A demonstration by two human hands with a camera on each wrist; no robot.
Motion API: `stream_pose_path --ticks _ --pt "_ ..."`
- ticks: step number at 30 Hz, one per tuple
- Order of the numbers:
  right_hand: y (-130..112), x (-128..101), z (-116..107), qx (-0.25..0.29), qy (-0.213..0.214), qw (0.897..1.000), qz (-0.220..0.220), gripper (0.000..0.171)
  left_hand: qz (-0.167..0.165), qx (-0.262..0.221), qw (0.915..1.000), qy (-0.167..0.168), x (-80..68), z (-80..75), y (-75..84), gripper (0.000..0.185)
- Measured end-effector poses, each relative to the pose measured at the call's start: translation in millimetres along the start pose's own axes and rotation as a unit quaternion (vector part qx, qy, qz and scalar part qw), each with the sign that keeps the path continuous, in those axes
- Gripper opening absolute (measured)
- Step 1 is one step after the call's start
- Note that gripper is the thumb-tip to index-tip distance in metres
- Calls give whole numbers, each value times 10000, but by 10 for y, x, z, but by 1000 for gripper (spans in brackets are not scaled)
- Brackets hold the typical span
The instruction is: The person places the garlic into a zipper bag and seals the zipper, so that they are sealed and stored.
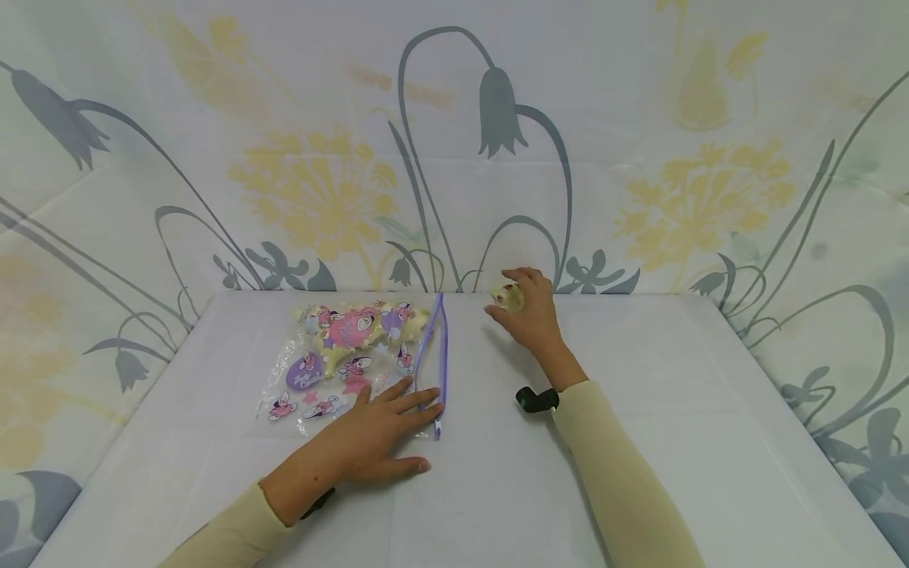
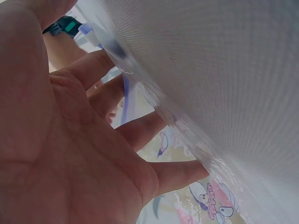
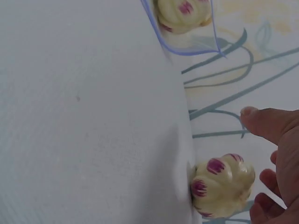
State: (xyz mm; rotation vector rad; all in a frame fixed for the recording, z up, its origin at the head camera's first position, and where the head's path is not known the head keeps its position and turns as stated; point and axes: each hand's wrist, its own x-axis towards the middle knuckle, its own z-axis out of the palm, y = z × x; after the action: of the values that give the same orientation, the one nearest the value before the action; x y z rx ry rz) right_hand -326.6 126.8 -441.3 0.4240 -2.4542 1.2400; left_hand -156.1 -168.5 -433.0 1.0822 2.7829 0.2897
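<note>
A clear zip bag [image 1: 298,406] with pink and purple cartoon prints and a purple zip edge [image 1: 443,355] lies left of centre. Pale yellow, lumpy pieces show through its film; the right wrist view reveals purple marks on one bulb [image 3: 180,14] inside. My left hand [image 1: 383,434], fingers spread, rests on the bag's right part near the zip. Beyond it, close to the table's back edge, sits a pale garlic bulb [image 3: 222,186] with purple streaks. My right hand [image 1: 533,312] is around this bulb, thumb and fingers apart; a gap shows between them in the right wrist view.
The white table [image 1: 483,489] ends at the back against a hanging cloth [image 1: 454,197] with grey and yellow flower prints. More of that cloth rises along both sides. A dark wrist device [image 1: 537,400] sits on my right wrist.
</note>
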Motion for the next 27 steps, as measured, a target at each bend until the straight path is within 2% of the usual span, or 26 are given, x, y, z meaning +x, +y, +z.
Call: stream_pose_path --ticks 13,18,27 --pt "72 -45 12 -221 87 9994 243 58 -72 -52 9999 -79 4 -8 14 77" --pt "101 -48 34 -359 -3 9985 414 54 -62 -32 10000 -41 -1 -13 18 77" --pt "104 -75 39 -111 -118 9981 594 53 -68 -88 9999 -27 -8 -18 17 77"
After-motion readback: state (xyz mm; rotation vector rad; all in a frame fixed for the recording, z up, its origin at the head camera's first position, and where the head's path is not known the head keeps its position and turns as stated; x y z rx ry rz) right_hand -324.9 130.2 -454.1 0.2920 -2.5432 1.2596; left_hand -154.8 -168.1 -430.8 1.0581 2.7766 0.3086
